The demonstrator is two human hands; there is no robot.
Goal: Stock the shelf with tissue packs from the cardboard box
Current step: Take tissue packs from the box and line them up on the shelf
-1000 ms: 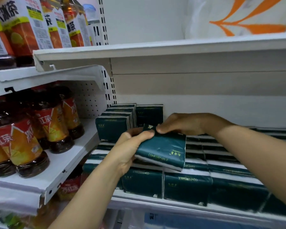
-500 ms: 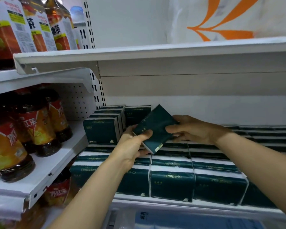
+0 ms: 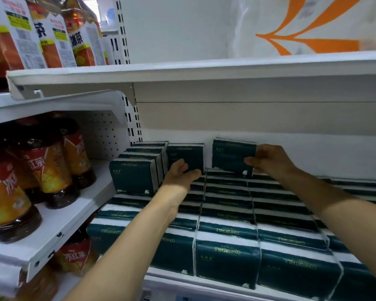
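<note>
Tissue pack [image 3: 232, 156], dark green, stands upright at the back of the shelf [image 3: 182, 281], on top of the lower layer of packs [image 3: 226, 213]. Right hand [image 3: 267, 160] grips its right end, thumb on the front face, fingers curled behind. Left hand [image 3: 179, 173] holds nothing; fingers relaxed, tips touching the lower edge of the neighbouring upright pack [image 3: 186, 156], just left of the held one.

More upright packs [image 3: 137, 177] form a row at far left. Flat layer fills the shelf to the front edge, "COMFORTABLE" printed on the fronts.

White metal shelving; upper shelf [image 3: 182, 70] overhead. To the left, tea bottles [image 3: 41, 170] on an adjoining shelf, cartons [image 3: 52, 40] above.

Both forearms reach forward from below, left arm bare, right arm entering from the right edge.
</note>
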